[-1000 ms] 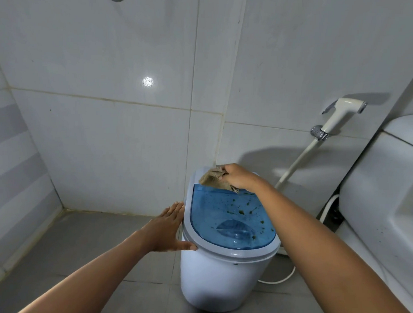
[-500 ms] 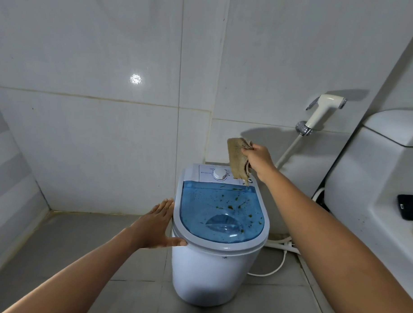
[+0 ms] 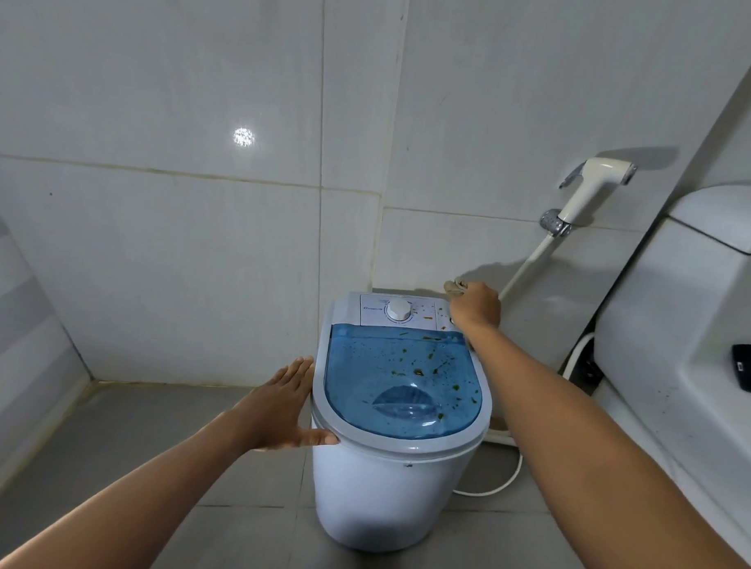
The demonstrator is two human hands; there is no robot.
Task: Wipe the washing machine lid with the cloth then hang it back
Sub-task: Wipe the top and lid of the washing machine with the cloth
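A small white washing machine (image 3: 383,489) stands on the floor against the tiled wall. Its blue see-through lid (image 3: 400,383) carries several brown and green specks. A white dial (image 3: 399,310) sits on the panel behind the lid. My left hand (image 3: 282,406) lies flat against the machine's left rim, thumb on the edge. My right hand (image 3: 477,305) is at the machine's back right corner, closed on a beige cloth (image 3: 453,285). Only a small bunch of the cloth shows beyond my fingers.
A white bidet sprayer (image 3: 592,187) hangs on the wall at right, its hose (image 3: 523,268) running down behind my right hand. A white toilet tank (image 3: 702,274) fills the right side, with a dark object (image 3: 749,367) on a ledge. Grey floor tiles lie left of the machine.
My right hand lifted the cloth off the lid's back edge, held it up, then lowered it to the machine's back right corner. The left hand stayed on the rim.
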